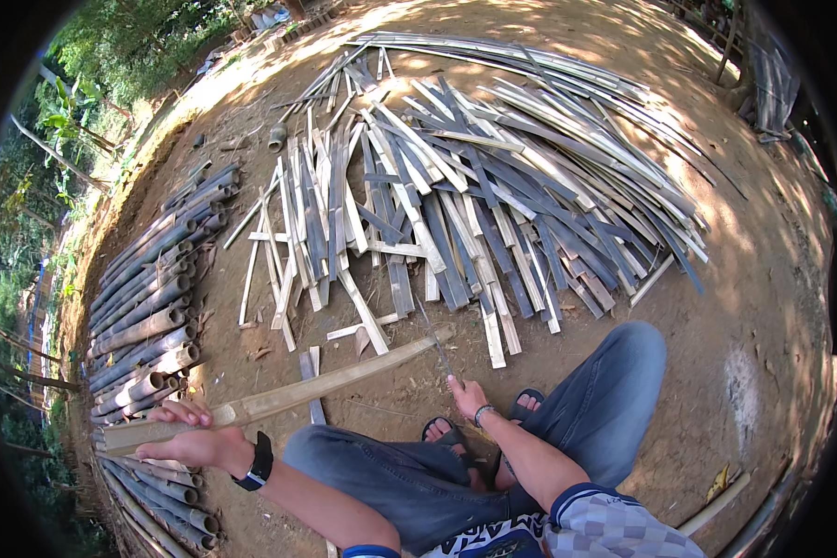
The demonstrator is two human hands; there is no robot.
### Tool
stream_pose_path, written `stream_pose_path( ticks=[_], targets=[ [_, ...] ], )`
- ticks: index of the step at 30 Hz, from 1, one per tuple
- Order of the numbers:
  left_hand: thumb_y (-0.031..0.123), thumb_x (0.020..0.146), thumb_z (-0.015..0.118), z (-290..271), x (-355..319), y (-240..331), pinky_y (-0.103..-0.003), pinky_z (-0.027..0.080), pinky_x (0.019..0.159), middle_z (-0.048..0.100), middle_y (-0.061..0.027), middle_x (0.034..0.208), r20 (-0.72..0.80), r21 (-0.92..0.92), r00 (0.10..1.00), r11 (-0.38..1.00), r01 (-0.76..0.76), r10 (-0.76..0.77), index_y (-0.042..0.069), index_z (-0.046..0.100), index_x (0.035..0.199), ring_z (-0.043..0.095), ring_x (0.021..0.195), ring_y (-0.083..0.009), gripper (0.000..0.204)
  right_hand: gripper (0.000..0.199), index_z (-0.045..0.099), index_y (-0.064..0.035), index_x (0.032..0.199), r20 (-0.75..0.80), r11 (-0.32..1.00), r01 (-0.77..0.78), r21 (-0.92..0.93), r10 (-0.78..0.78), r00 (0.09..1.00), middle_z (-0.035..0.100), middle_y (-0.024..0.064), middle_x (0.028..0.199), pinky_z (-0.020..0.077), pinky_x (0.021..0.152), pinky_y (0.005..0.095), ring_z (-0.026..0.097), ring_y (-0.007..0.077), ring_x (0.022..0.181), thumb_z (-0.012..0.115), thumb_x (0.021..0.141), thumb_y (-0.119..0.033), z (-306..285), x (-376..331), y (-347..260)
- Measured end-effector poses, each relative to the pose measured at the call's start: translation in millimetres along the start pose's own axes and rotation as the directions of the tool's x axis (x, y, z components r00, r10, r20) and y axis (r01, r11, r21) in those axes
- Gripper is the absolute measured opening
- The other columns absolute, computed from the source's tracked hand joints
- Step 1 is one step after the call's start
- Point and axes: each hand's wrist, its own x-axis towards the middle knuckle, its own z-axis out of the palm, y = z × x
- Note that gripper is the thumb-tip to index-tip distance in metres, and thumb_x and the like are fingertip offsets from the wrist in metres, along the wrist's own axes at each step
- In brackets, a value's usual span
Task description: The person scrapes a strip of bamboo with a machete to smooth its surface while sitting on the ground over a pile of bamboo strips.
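Note:
A long, pale split-bamboo slat (321,383) slants across in front of my knees, rising from lower left to its far end near the middle. My left hand (191,437) is closed around it near its left end, with fingers over the far edge and the palm below. My right hand (471,398) grips a long-bladed knife (437,346), its handle mostly hidden in the fist. The narrow blade points away from me and meets or crosses the slat near its right end; I cannot tell whether it cuts into the bamboo.
A large heap of split bamboo strips (456,223), pale and dark, spreads over the dirt ground ahead. Whole bamboo poles (149,307) are stacked at the left. My bent, jeans-clad legs (586,409) and sandalled feet are close below. Bamboo pieces (716,502) lie at lower right.

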Motion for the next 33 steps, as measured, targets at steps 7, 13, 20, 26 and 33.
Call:
stream_pose_path(
  ticks=[7,13,20,26,33],
  targets=[
    [0.068,0.096,0.015,18.0,-10.3,2.4,-0.022,0.02,0.036,0.032,0.0003,0.052,-0.007,-0.007,1.0,1.0,-0.001,0.001,0.012,0.04,0.074,0.024,0.04,-0.0096,0.066,0.054,0.05,-0.0059,0.07,0.019,0.995,0.023,0.099,-0.025,0.999,0.046,0.0021,0.049,0.0373,0.036,0.0316,0.047,0.014,0.037,0.047,0.097,-0.053,-2.3,-0.1,13.0],
    [0.068,0.096,0.015,6.4,-1.3,1.1,-0.021,0.02,0.035,0.032,0.0001,0.052,0.025,-0.033,1.0,0.999,-0.014,0.014,0.011,0.041,0.075,0.025,0.04,-0.0092,0.066,0.062,0.058,-0.0008,0.071,0.054,0.995,0.004,0.105,-0.01,0.998,0.053,0.0074,0.052,0.0422,0.042,0.0371,0.053,0.02,0.041,0.049,0.094,-0.058,-2.1,3.0,12.6],
    [0.068,0.097,0.015,4.7,-2.6,-0.6,-0.021,0.022,0.036,0.032,0.0004,0.052,0.027,-0.031,0.999,0.999,-0.017,0.018,0.011,0.041,0.075,0.025,0.04,-0.0091,0.066,0.059,0.049,-0.0055,0.065,0.109,0.99,-0.054,0.134,0.04,0.993,0.047,0.0037,0.049,0.0357,0.037,0.0325,0.047,0.0155,0.039,0.047,0.096,-0.056,-6.5,7.5,16.2],
    [0.068,0.097,0.015,4.3,-0.5,-0.2,-0.021,0.023,0.036,0.034,0.0001,0.052,0.066,-0.043,0.998,0.999,-0.006,0.009,0.011,0.042,0.074,0.026,0.041,-0.0094,0.067,0.06,0.051,-0.0039,0.065,-0.023,1.0,0.009,0.0,-0.009,1.0,0.049,0.0048,0.05,0.0389,0.041,0.035,0.05,0.0172,0.041,0.048,0.095,-0.056,-7.4,25.1,29.5],
    [0.067,0.097,0.014,13.0,-6.6,3.6,-0.021,0.022,0.036,0.032,-0.0002,0.053,0.036,-0.016,0.999,1.0,-0.023,0.024,0.011,0.04,0.074,0.025,0.041,-0.0092,0.065,0.063,0.056,-0.0001,0.07,-0.061,0.998,0.036,-0.059,-0.04,0.997,0.053,0.01,0.052,0.042,0.041,0.0376,0.054,0.0216,0.043,0.048,0.094,-0.058,-3.6,28.9,31.4]
  ],
)
